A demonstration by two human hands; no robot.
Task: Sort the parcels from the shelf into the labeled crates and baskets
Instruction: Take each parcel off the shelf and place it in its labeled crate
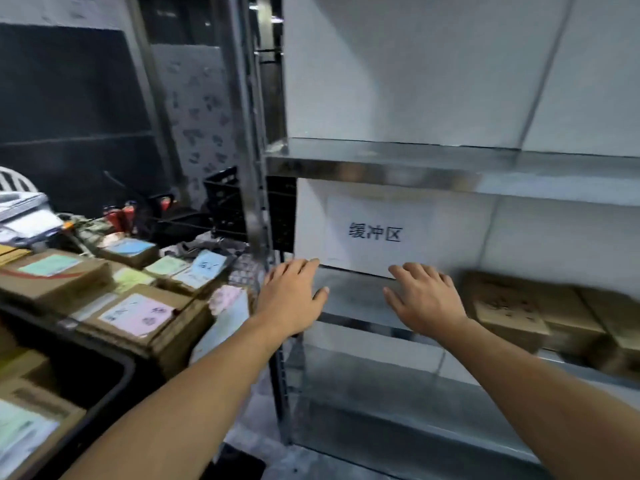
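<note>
Head view is showing, far left, cardboard boxes with pastel labels lying packed together in dark bins, a black crate standing behind them. Next, the left hand is reaching forward with fingers spread wide and holding nothing, hovering by the upright post of the metal shelf. A white sign with printed characters is leaning at the back of the middle level. The right hand is stretching out beside it, also spread flat and empty. Farther right, brown parcels are sitting on that same level, blurred, apart from both hands.
</note>
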